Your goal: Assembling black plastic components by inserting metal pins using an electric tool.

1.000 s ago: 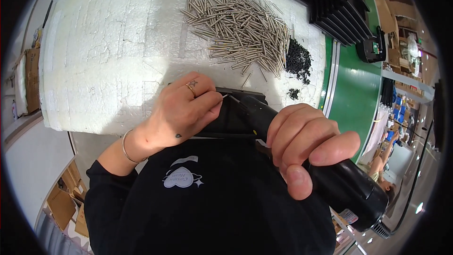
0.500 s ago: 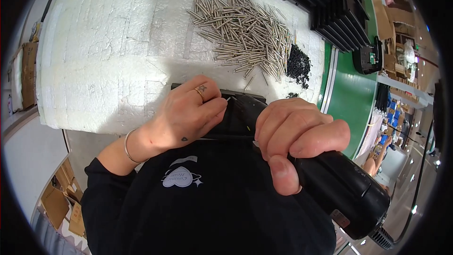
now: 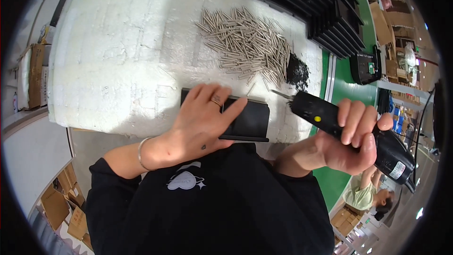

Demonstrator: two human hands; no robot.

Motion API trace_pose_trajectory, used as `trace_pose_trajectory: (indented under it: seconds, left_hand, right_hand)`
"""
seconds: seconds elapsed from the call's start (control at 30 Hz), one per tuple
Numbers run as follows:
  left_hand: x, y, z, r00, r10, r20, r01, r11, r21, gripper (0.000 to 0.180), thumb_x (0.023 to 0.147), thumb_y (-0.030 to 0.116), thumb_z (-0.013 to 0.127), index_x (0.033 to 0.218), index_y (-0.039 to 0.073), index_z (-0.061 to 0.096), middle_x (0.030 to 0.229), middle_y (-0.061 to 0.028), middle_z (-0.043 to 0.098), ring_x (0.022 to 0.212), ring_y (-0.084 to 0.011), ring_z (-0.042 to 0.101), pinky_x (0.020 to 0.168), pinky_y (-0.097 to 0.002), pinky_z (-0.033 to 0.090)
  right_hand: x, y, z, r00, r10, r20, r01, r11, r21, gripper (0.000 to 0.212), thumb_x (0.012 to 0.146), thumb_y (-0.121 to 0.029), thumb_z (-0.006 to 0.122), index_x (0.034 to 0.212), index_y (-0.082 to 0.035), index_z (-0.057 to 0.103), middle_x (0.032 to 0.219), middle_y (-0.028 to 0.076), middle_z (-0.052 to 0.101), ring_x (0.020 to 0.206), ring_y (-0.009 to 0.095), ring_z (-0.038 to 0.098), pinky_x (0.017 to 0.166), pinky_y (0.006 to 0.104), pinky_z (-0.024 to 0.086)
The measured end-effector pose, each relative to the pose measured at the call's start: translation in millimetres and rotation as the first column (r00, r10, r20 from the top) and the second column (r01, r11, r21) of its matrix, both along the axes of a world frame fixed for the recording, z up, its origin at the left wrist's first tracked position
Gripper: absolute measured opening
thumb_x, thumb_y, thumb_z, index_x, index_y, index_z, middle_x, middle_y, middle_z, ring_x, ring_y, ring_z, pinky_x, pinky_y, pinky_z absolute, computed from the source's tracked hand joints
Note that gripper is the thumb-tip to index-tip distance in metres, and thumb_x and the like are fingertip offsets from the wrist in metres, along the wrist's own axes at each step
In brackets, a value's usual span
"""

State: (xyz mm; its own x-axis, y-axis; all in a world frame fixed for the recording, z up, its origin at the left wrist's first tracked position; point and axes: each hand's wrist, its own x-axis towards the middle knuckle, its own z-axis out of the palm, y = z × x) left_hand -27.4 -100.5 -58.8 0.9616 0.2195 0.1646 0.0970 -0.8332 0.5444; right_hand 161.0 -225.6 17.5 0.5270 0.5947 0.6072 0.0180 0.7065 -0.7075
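My left hand (image 3: 204,115) spans a black tray-like housing (image 3: 250,120) at the front edge of the white foam block, fingers toward its far rim and thumb at its near edge. In my right hand (image 3: 356,137) is a black electric screwdriver (image 3: 316,113), gripped around its body. Its thin bit (image 3: 281,94) points left, off to the right of the housing and apart from it. Beyond the housing lies a heap of silver metal pins (image 3: 247,42), with a few loose ones near the bit. A pile of tiny black parts (image 3: 297,72) sits at the heap's right.
Black finned panels (image 3: 306,7) are stacked at the far right. Beside them a black case (image 3: 367,66) rests on the green surface (image 3: 347,85). The white foam block (image 3: 108,66) extends left. Another person (image 3: 365,193) is at lower right; cardboard boxes (image 3: 59,196) stand at lower left.
The screwdriver has lifted off the housing and swung right and away in my right hand. My left hand has gone from pinched fingers at the housing to spreading across it.
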Motion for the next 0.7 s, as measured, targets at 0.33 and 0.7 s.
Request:
trace_pose_trajectory:
  seconds: [0.33, 0.7]
  left_hand:
    - [-79, 156, 19, 0.798, 0.602, -0.033, -0.155, 0.153, -0.976, 0.052, 0.084, 0.025, 0.065, 0.127, 0.002, 0.048, 0.104, -0.009, 0.064, 0.089, -0.0129, 0.06, 0.078, -0.0252, 0.048]
    - [-51, 228, 29, 0.837, 0.541, -0.076, -0.488, 0.803, 0.342, 0.096, 0.058, 0.036, 0.087, 0.138, 0.009, 0.04, 0.138, -0.0241, 0.041, 0.126, -0.0385, 0.043, 0.103, -0.0442, 0.038]
  right_hand:
    - [32, -43, -20, 0.945, -0.295, -0.144, 0.299, 0.954, 0.003, 0.026, 0.081, -0.008, 0.052, 0.107, -0.005, 0.047, 0.063, -0.003, 0.035, 0.056, 0.008, 0.038, 0.062, 0.0265, 0.031]
    - [29, -29, -20, 0.864, -0.49, -0.116, 0.478, 0.87, -0.12, 0.033, 0.075, -0.009, 0.056, 0.105, -0.003, 0.043, 0.064, 0.003, 0.044, 0.048, 0.011, 0.041, 0.052, 0.0281, 0.039]
